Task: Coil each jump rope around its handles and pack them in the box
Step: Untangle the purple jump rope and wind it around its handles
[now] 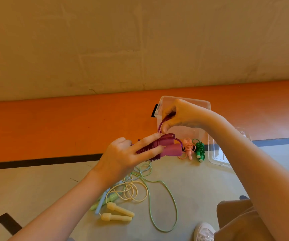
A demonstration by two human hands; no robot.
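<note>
The left hand [123,153] is gripping the purple rope [159,146] by its handles, fingers lying along the bundle and pinning the coils already wound on. Above it, the right hand [176,115] is pinching the last loop of purple cord between thumb and curled fingers, holding it up just over the handles, so this one looks close to finished, only the tail waiting to be wrapped or tucked in.

Down on the floor [36,188], the pink rope [188,147] and the green rope [200,150] are lying coiled side by side, just beside the clear box [208,105], not inside it as far as I can see. Nearer the person, the yellow rope [123,190] and at least one pale green rope [164,206] are sprawling loose and tangled, a blue handle [100,204] among them. So there is plenty left: more coiling, then all the packing.
</note>
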